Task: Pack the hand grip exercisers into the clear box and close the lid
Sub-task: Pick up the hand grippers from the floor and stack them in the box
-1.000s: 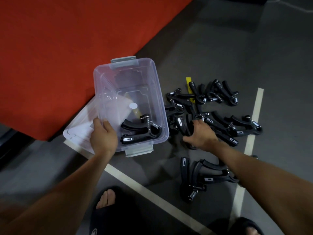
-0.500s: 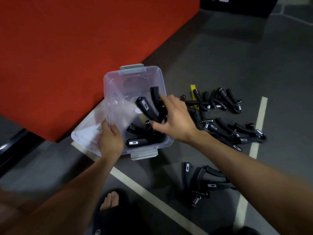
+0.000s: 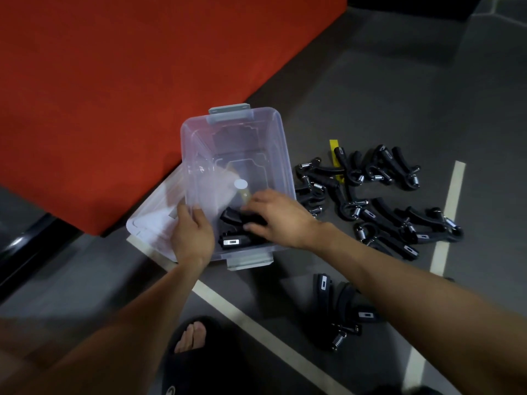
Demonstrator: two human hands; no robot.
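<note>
Grey floor [image 3: 370,95] with white lines meets a red mat [image 3: 128,81]. On it stands the open clear box [image 3: 282,155], its lid [image 3: 154,220] beside; black exercisers [image 3: 236,235] lie inside, more loose exercisers [image 3: 382,206] rightward. Left hand [image 3: 194,238] grasps the rim; right hand [image 3: 279,220] clasps one inside.

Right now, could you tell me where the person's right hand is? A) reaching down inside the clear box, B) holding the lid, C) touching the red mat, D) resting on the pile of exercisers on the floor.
A: the right hand is inside the clear box, on the black hand grip exercisers at its near end, while the left hand holds the box's near left wall.
</note>
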